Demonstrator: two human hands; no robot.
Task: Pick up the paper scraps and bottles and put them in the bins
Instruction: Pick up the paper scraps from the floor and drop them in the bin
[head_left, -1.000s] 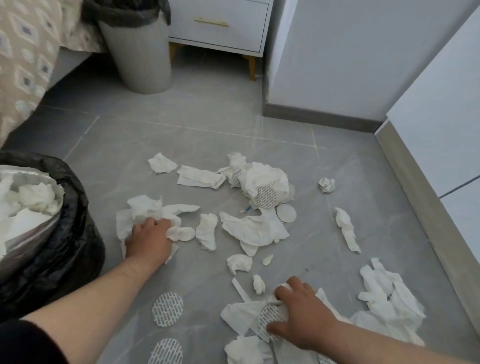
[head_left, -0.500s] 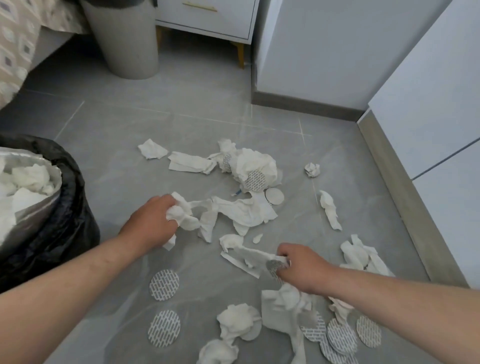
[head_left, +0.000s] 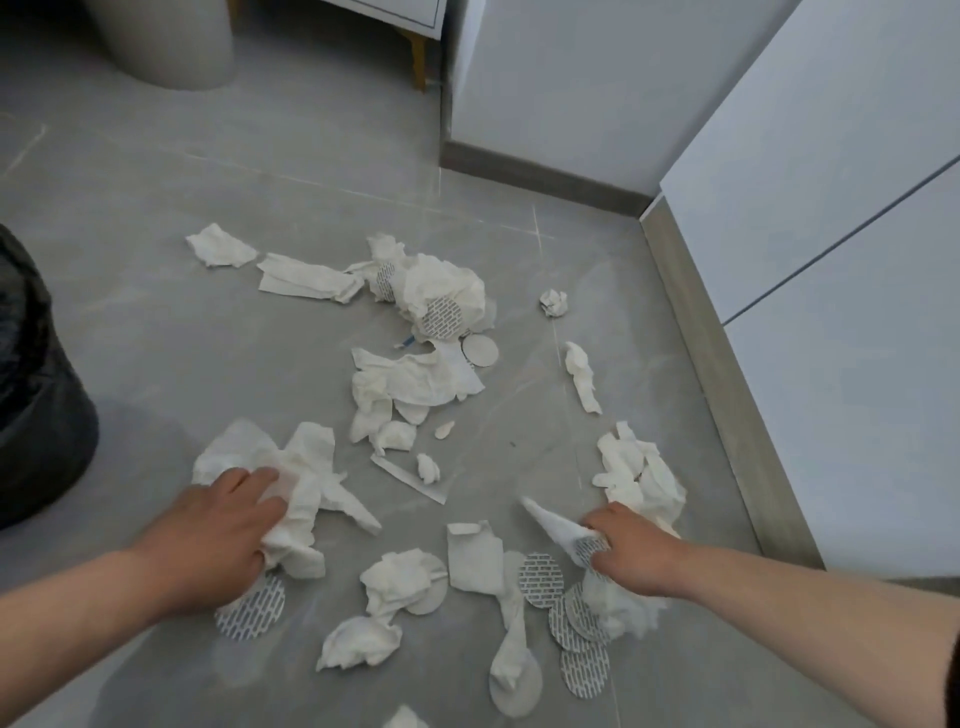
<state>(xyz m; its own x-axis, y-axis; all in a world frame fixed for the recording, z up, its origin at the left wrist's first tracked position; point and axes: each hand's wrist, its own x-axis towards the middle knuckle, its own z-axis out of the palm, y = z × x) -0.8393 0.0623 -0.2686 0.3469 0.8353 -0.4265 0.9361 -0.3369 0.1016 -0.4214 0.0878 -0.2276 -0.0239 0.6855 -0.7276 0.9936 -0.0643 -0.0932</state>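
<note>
Nearest, at 6 o'clock, a white scrap (head_left: 405, 719) is cut off by the bottom edge. Just above it the floor (head_left: 156, 338) carries a crumpled wad (head_left: 361, 642), a twisted strip (head_left: 511, 649) lying on a plain disc, and a fan of printed discs (head_left: 576, 639) overlapping one another.

The left hand (head_left: 208, 540), at 8 o'clock, is closed on a large tissue (head_left: 296, 483): the thumb lies over the top of it, the other fingers curl under a bunch of it, and the rest of the sheet spreads away toward 12. A printed disc (head_left: 249, 608) lies partly under this hand.

The right hand (head_left: 631, 556), at 4 o'clock, is bunched, its fingertips pinching a pointed tissue (head_left: 550, 525) together with a printed disc (head_left: 589, 548); the point of the tissue juts toward 10. More paper (head_left: 618, 608) sits beneath the hand, though whether the hand grips it cannot be told. Just past the knuckles lies a crumpled heap (head_left: 644, 473).

Between the hands are a squarish scrap (head_left: 475, 558), a wad (head_left: 402, 574) and another printed disc (head_left: 540, 577).

Toward the centre lie a thin strip (head_left: 408, 478), small bits, and a wrinkled sheet (head_left: 410, 382). Farther, at 12, a big ball (head_left: 441, 296) bears a printed disc, with a plain disc (head_left: 479, 351) just beside it. A flat scrap (head_left: 306, 278) and a small one (head_left: 221, 247) lie at 11; a tiny ball (head_left: 553, 302) and a twist (head_left: 582, 376) at 1.

At 9 o'clock a black-bagged bin (head_left: 36, 395) is cut off by the left edge, its contents out of view. At 11, far off, only the base of a grey bin (head_left: 171, 44) shows. No bottle can be made out.
</note>
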